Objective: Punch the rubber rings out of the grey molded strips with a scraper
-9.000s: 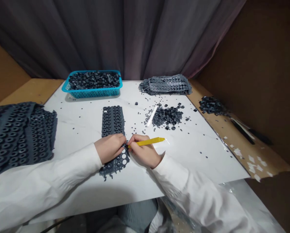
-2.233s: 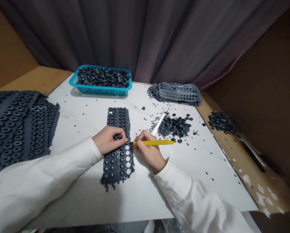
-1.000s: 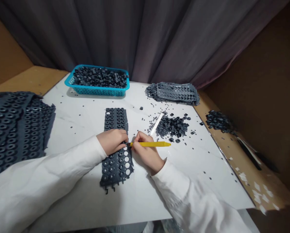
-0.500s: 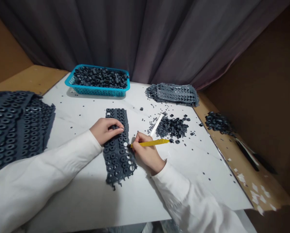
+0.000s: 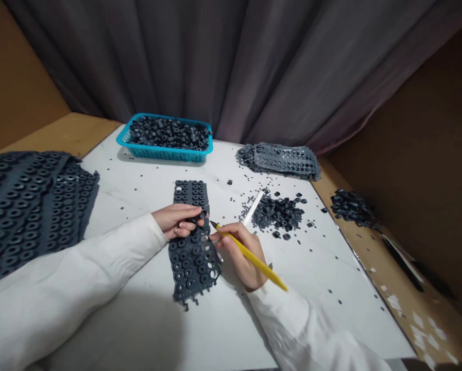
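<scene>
Right hand (image 5: 246, 256) holds yellow tool (image 5: 262, 267) over white tabletop (image 5: 354, 314), grey curtain (image 5: 192, 62) beyond.

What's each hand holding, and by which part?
Right hand: yellow tool, near its dark-tipped end. Left hand: small black piece, at the fingertips; which part is unclear.

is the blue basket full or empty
Full, or nearly so: dark pieces heap up to about the rim of the basket. What lies under the top layer is mostly hidden.
</scene>
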A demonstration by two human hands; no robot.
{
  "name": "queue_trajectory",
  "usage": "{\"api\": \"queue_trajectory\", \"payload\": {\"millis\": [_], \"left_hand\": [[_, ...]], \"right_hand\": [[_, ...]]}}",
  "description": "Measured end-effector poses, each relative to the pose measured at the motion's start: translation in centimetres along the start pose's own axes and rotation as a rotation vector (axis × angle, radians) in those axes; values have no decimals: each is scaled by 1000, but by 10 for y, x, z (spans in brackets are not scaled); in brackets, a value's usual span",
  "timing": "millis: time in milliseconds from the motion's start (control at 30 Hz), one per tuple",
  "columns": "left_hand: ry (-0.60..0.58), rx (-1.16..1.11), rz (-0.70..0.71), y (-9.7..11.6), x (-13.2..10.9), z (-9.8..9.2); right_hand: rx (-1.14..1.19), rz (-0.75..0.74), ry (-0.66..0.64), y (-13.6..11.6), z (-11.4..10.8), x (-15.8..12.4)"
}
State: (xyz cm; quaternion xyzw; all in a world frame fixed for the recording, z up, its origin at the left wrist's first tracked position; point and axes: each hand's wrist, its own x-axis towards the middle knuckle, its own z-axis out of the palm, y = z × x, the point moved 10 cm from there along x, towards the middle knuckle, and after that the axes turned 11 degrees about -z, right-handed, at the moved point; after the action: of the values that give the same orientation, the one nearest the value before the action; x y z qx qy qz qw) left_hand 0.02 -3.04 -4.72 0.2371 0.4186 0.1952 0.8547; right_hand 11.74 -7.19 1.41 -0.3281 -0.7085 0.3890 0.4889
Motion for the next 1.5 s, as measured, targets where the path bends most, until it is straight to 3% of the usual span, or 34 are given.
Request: {"api": "queue_trajectory", "payload": {"millis": [167,333,433,600,667,733,867,1033,1133,1367,1500], "left_hand": [[86,69,116,14,-3,-5],[161,323,265,33,-17,2],[272,479,380,55,-27,3],[667,973,741,138,-39,-2],[899,1172,815,177,-41,-15],[1046,1372,829,210,-37,-26],[1076,1504,856,250,-24,-40],[988,1660,873,252,12,-27],[996,1707,871,249,27,-20],[1085,1747,864,257,24,-16],[1095,1779,862,265,31,-9]], "right_hand": [[-272,-422,-262,-42,22,-8],[-459,-457,-474,-36,49,-15],[-519,-457,-615,-28,65,-22],[-564,-539,-641,-33,78,-30],[-568,-582,-631,-38,81,-33],[-576,-590,-630,-41,82,-34],[-591,-559,-645,-40,80,-33],[-632,-636,-622,-42,83,-36],[-639,-681,-602,-39,87,-39],[-466,-468,-484,-20,89,-35],[-424,-445,-451,-17,93,-35]]}}
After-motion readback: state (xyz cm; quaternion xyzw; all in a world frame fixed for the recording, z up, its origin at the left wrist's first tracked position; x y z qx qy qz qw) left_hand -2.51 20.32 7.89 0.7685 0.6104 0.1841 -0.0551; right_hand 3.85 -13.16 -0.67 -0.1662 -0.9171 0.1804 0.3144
